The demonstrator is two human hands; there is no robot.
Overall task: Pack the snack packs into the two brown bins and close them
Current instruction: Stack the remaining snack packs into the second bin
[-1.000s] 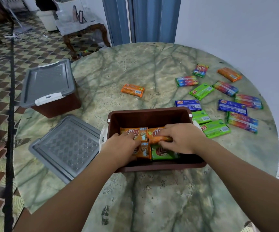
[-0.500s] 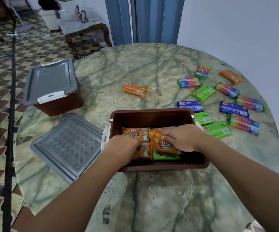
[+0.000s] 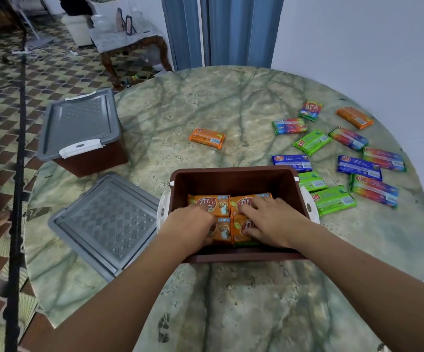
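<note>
An open brown bin (image 3: 233, 175) stands in front of me on the round marble table (image 3: 231, 110). Inside lie several orange snack packs (image 3: 221, 203). Both hands are down in the bin: my left hand (image 3: 191, 226) rests on the left packs, my right hand (image 3: 271, 221) lies flat with fingers spread on the right packs. The bin's grey lid (image 3: 109, 222) lies flat to its left. A second brown bin (image 3: 83, 133), lid on, stands at the table's left edge. Loose packs lie to the right, one orange pack (image 3: 207, 138) sits alone mid-table.
The loose packs include green (image 3: 312, 142), blue (image 3: 359, 167) and rainbow (image 3: 373, 190) ones, close to the white wall on the right. The closed bin overhangs the table's left rim. Beyond lie a tiled floor and a small side table (image 3: 127, 39).
My right hand has laid the orange pack it was tilting flat onto the right side of the bin and now presses on it. The green pack beneath is covered.
</note>
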